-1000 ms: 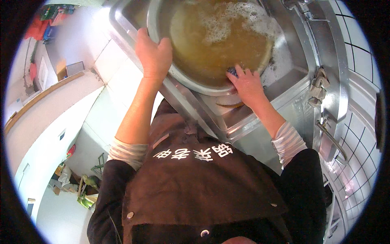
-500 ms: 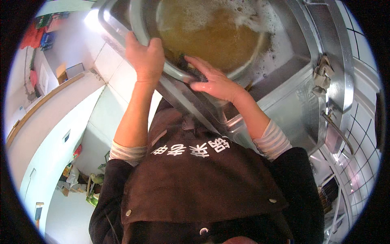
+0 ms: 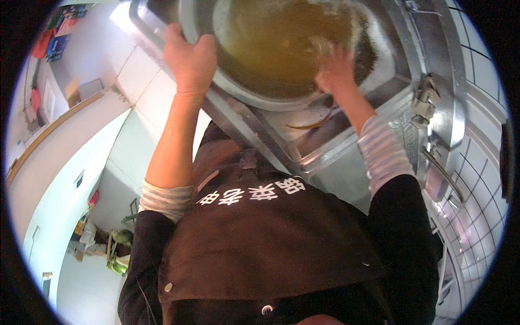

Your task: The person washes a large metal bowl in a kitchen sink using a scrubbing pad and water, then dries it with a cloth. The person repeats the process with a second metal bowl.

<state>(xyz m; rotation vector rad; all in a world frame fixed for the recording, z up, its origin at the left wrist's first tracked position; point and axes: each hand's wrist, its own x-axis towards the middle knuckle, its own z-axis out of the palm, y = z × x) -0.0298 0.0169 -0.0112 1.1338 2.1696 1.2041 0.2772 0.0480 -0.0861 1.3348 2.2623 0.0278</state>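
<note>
A large metal basin [image 3: 244,95] of cloudy yellowish-brown liquid [image 3: 271,49], with foam at its edges, sits in a stainless steel sink [image 3: 252,131]. My left hand [image 3: 189,60] is closed over the basin's near left rim, thumb and fingers on either side of it. On the right, my right hand [image 3: 337,70] reaches inside the basin at the liquid. Its fingers are smeared by motion, and whatever it may hold cannot be made out. Outside the basin, a thin brown curved strip [image 3: 311,126] lies in the sink's near corner.
A crumpled grey rag [image 3: 425,102] lies on the sink's right ledge. Below it, a bent metal pipe [image 3: 445,174] sticks out before the white tiled wall [image 3: 482,189]. Greens and bags [image 3: 116,244] lie on the floor at the lower left.
My right hand has moved right and away from me, from the basin's near rim, where something dark was under its fingers. My left hand keeps its grip; the liquid is swirling.
</note>
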